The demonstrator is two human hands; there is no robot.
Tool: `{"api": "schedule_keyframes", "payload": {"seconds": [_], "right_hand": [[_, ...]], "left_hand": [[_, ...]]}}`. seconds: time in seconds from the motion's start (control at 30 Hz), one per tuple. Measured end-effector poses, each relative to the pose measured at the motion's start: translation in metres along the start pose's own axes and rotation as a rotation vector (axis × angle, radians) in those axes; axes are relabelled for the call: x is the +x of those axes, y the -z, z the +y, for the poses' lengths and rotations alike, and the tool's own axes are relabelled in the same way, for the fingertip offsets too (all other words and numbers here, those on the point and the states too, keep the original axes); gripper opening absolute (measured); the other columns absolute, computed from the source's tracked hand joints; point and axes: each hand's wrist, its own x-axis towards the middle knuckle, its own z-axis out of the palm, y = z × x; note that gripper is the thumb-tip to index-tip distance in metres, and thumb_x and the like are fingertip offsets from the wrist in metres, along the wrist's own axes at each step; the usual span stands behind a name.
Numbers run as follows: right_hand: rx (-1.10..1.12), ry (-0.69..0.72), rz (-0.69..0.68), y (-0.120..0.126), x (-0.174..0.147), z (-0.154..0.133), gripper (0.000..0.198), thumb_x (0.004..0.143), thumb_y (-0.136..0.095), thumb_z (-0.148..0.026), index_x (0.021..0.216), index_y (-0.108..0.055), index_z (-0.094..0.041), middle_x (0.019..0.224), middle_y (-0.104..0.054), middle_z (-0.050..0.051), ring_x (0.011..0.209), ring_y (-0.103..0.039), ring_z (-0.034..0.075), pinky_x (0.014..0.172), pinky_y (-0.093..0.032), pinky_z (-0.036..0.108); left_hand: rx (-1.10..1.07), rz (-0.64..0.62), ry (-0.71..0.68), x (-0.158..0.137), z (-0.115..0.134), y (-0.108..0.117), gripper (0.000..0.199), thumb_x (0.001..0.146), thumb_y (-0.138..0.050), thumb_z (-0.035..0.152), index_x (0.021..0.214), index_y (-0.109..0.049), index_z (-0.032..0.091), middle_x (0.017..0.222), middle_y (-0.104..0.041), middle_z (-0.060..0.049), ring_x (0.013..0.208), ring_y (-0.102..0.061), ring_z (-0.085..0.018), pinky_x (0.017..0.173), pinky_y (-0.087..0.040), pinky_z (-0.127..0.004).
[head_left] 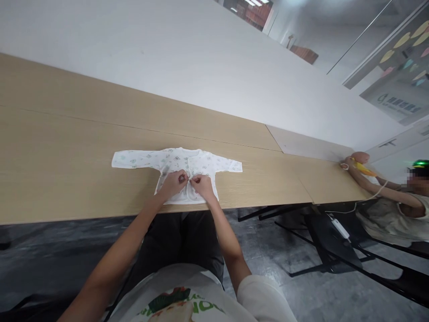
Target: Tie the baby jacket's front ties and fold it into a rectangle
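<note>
A small white baby shirt with a faint print lies on the wooden table, front side up, both sleeves stretched out sideways. Its front opening runs down the middle. My left hand pinches the fabric on the left of this opening, fingers closed. Just across from it, my right hand pinches the other front edge. The two sets of fingertips nearly meet at the opening. Whatever small fastener may be between the fingers is too small to make out.
The long wooden table ends close in front of my body, and a white wall rises behind it. At the far right a person sits handling a doll. Black folding chairs stand right, one bearing a white power strip.
</note>
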Motion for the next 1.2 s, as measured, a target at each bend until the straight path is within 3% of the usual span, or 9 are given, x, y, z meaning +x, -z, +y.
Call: {"api": "schedule_keyframes", "payload": {"seconds": [0.17,0.37,0.63,0.9,1.2], "right_hand": [[-0.12,0.086,0.054,-0.001,0.002,-0.003,0.017,0.075,-0.068,-0.014,0.059,-0.065,-0.02,0.064,-0.07,0.0,0.067,-0.068,0.018,0.068,-0.051,0.025],[-0.006,-0.05,-0.051,0.008,0.001,-0.01,0.017,0.081,-0.062,-0.015,0.065,-0.063,-0.018,0.051,-0.056,-0.007,0.041,-0.053,0.008,0.05,-0.041,0.018],[-0.078,-0.043,-0.185,0.015,0.004,-0.013,0.031,0.09,-0.049,-0.016,0.059,-0.053,-0.018,0.048,-0.047,-0.007,0.043,-0.053,0.007,0.048,-0.035,0.016],[-0.537,0.09,-0.192,0.011,0.014,-0.019,0.026,0.094,-0.054,-0.019,0.071,-0.066,-0.017,0.074,-0.068,0.002,0.072,-0.058,0.014,0.065,-0.035,0.022],[-0.46,0.029,-0.163,0.013,0.012,-0.018,0.012,0.094,-0.059,-0.025,0.092,-0.069,-0.019,0.074,-0.068,-0.001,0.069,-0.06,0.014,0.067,-0.039,0.022]], "left_hand": [[0.01,-0.015,-0.003,0.0,0.001,0.001,0.01,0.075,-0.05,0.03,0.07,-0.053,0.022,0.063,-0.058,0.001,0.063,-0.053,-0.017,0.067,-0.042,-0.029],[0.096,-0.016,-0.008,-0.002,0.001,0.002,0.011,0.077,-0.051,0.028,0.077,-0.059,0.021,0.072,-0.066,-0.003,0.073,-0.06,-0.02,0.076,-0.046,-0.033],[0.161,-0.058,0.02,-0.001,0.0,0.0,0.035,0.081,-0.048,0.029,0.108,-0.07,0.022,0.08,-0.074,-0.003,0.085,-0.065,-0.021,0.083,-0.047,-0.033],[0.326,-0.069,0.033,-0.005,0.006,0.004,0.042,0.085,-0.048,0.033,0.116,-0.072,0.018,0.086,-0.075,-0.007,0.098,-0.065,-0.027,0.096,-0.043,-0.042],[0.362,-0.072,0.034,-0.003,0.001,0.008,0.036,0.087,-0.049,0.038,0.104,-0.077,0.022,0.098,-0.075,-0.009,0.1,-0.065,-0.028,0.097,-0.042,-0.041]]}}
